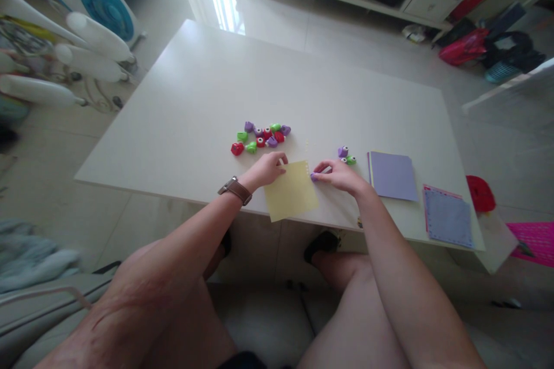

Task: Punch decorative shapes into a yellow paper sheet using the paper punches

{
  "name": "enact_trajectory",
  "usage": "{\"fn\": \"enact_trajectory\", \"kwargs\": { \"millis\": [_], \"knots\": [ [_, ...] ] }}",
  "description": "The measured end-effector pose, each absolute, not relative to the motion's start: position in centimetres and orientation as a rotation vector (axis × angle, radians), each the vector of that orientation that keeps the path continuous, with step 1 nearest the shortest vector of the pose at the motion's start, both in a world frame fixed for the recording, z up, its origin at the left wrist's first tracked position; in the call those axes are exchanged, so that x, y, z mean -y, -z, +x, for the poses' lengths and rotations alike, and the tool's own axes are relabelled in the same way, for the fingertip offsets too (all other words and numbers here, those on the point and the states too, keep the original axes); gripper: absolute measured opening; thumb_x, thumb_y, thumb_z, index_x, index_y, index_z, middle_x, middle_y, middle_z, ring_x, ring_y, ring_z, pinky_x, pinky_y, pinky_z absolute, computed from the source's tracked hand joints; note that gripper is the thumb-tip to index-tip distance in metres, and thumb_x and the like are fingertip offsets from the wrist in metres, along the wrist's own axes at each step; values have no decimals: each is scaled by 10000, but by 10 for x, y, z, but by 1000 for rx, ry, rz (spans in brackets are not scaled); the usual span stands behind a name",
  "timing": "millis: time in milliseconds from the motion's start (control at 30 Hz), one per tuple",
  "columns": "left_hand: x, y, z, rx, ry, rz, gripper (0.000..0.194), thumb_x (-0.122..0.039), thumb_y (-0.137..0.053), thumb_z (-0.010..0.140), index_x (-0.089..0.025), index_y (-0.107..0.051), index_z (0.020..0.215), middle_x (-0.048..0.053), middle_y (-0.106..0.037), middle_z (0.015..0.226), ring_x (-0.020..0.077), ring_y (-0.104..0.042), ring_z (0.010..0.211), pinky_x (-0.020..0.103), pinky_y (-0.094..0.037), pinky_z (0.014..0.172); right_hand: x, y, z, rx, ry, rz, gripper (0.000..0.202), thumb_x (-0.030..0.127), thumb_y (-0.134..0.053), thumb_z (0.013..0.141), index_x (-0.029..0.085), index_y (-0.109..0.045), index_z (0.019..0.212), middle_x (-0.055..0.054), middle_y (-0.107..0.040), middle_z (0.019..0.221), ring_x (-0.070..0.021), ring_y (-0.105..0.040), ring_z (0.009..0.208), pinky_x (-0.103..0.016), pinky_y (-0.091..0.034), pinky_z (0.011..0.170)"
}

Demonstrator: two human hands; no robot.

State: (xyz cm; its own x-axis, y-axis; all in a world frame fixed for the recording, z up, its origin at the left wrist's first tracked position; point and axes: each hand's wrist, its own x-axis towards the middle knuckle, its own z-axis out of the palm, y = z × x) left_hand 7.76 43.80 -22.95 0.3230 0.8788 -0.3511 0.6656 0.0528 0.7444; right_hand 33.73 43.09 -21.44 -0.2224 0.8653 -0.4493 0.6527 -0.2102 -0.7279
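A square yellow sheet of paper (291, 193) lies at the table's near edge and hangs slightly over it. Small cut-outs run along its right-hand side near the top. My left hand (270, 168) grips the sheet's upper left corner between thumb and fingers. In my right hand (336, 174) is a small purple craft punch (314, 176), pinched at the sheet's right edge. Behind my left hand sits a cluster of red, green and purple craft punches (260, 142). Two or three more punches (343, 151), purple and green, stand just beyond my right hand.
On the right of the white table (303, 81) lies a stack of purple paper (393, 176). Nearer the right corner is a blue-grey sheet with punched edges (449, 218) over pink paper. Tiny paper bits are scattered beyond the yellow sheet. A blue-and-white fan (93, 0) stands far left.
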Motion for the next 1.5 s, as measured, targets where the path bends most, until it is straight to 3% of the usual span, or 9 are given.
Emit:
{"fn": "enact_trajectory", "kwargs": {
  "millis": [633,1500],
  "knots": [
    [-440,227,74,-1361,-277,1571,134,-140,-660,886,-175,-690,1012,59,-728,916,160,-642,710,237,-429,582,-429,208,333,1898,-1344,-1889,136,287,-750,838,167,-741,902,-100,-774,1050,-208,-690,855,-312,-531,785],
    [-442,229,76,-1395,-257,1582,184,-136,-676,873,-167,-705,1053,62,-727,928,161,-643,719,244,-441,600,-430,211,333,1938,-1296,-1873,132,296,-757,831,177,-729,881,-103,-776,1038,-221,-699,862,-339,-537,817]
  ]
}}
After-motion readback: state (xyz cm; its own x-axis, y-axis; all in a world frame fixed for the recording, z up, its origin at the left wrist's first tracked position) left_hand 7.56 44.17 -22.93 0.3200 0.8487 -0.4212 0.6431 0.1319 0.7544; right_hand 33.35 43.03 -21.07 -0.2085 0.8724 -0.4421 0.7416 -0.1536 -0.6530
